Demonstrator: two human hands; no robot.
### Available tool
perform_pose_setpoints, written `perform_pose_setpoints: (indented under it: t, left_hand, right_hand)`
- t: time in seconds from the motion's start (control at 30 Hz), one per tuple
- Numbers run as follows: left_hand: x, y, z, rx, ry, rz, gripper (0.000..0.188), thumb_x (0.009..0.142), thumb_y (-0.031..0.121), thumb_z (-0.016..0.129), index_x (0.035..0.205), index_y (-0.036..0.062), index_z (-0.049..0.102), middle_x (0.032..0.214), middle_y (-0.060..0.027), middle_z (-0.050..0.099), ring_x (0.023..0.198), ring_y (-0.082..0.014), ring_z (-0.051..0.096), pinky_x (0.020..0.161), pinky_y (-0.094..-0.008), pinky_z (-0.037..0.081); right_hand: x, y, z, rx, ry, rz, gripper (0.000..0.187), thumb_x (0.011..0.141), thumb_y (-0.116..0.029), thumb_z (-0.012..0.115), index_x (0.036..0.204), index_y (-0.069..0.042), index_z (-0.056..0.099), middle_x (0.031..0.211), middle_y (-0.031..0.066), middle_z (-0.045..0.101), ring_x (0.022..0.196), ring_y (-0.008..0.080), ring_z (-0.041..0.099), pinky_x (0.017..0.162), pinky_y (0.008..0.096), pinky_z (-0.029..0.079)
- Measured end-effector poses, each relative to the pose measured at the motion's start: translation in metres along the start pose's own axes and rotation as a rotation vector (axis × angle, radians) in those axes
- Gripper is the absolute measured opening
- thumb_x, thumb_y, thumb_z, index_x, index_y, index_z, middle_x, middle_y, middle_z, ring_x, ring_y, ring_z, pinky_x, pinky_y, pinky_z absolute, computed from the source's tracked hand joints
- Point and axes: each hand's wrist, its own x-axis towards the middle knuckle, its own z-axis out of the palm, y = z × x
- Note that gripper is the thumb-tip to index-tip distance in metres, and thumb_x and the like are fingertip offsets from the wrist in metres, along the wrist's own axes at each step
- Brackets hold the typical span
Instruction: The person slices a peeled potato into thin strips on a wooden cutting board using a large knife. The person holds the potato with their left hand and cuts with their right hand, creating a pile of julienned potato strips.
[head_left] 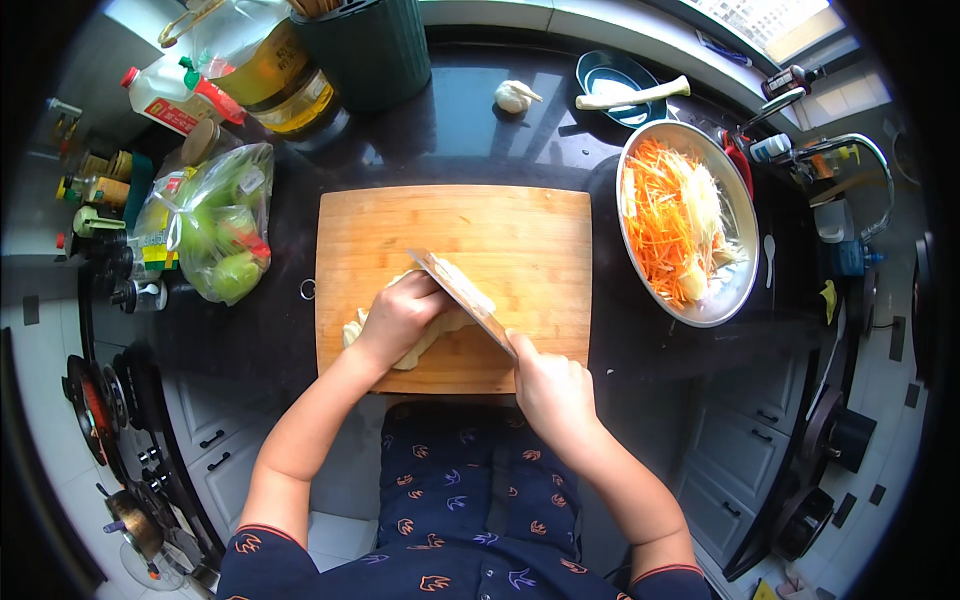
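Observation:
On the wooden cutting board [540, 235] lies pale, cream-coloured sliced food [425, 352], some on each side of a kitchen knife; its exact kind I cannot make out. My left hand [400, 318] rests on the food with fingers curled against it, close beside the blade. In my right hand [552, 388] is the handle of the broad-bladed kitchen knife [462, 292]. Its blade slants from the handle up and left across the board, with pale pieces along its right side. My left fingertips are partly hidden behind the hand and blade.
A metal bowl [741, 290] of orange and pale shreds [665, 230] stands right of the board. Behind are a garlic bulb [514, 97] and a dark dish [598, 68] with a pale stick across it. Left sit a bag of green produce [215, 225] and an oil jug [295, 100].

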Motion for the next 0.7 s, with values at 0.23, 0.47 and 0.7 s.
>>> perform_pose_setpoints:
  t: [0.23,0.47,0.7]
  left_hand:
    - [0.003,-0.006,-0.008,-0.044,-0.034,0.018,0.020,0.080,0.005,0.072,0.098,0.0078,0.077,0.102,-0.0064,0.072,0.093,-0.0268,0.070,0.077,-0.0348,0.060]
    - [0.000,-0.006,-0.008,-0.023,-0.018,-0.005,0.017,0.084,0.007,0.069,0.101,0.0087,0.075,0.101,-0.0037,0.071,0.092,-0.0239,0.070,0.075,-0.0322,0.060]
    - [0.000,-0.006,-0.006,-0.033,0.006,-0.012,0.015,0.084,0.007,0.069,0.098,0.0083,0.073,0.098,-0.0035,0.070,0.092,-0.0232,0.070,0.073,-0.0329,0.060]
  right_hand:
    - [-0.004,0.006,-0.009,0.139,0.039,0.030,0.028,0.096,-0.014,0.064,0.123,-0.010,0.065,0.066,0.0214,0.065,0.062,0.0404,0.068,0.059,0.0493,0.055]
    - [-0.021,0.002,-0.030,0.112,0.010,0.001,0.031,0.095,-0.012,0.063,0.127,-0.010,0.064,0.063,0.0198,0.065,0.056,0.0395,0.067,0.055,0.0492,0.055]
    - [-0.022,0.000,-0.032,0.021,-0.005,0.003,0.033,0.093,-0.011,0.064,0.126,-0.010,0.064,0.064,0.0199,0.066,0.058,0.0388,0.068,0.055,0.0488,0.055]
